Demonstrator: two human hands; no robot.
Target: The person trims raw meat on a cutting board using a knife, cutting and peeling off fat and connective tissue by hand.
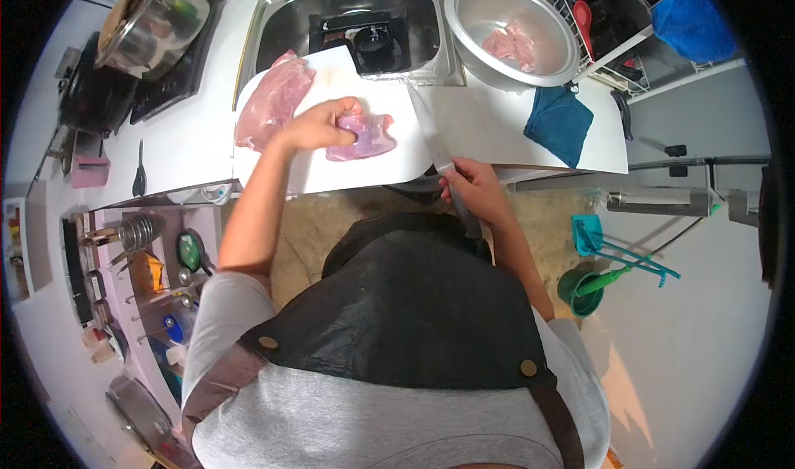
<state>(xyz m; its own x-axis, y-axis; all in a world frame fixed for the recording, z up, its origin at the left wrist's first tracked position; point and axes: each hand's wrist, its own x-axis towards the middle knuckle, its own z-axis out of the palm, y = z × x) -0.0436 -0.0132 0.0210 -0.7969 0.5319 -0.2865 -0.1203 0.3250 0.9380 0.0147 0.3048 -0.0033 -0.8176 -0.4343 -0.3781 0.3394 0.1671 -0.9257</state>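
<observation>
A white cutting board (406, 158) lies on the counter in front of the sink. My left hand (319, 128) grips a smaller piece of raw meat (374, 140) on it, thumb and fingers pressed around the left side. To the left of that hand rests a larger slab of raw meat (277, 101). My right hand (479, 192) is closed around the handle of a kitchen knife (430, 131). The wide blade points away from me over the board's right side, apart from the meat.
Behind the board is a steel sink (269, 34). A metal bowl (464, 43) with meat pieces stands at the back right, near a folded blue cloth (561, 127). Scissors (140, 171) lie on the left counter, near a stove with a lidded pot (161, 34).
</observation>
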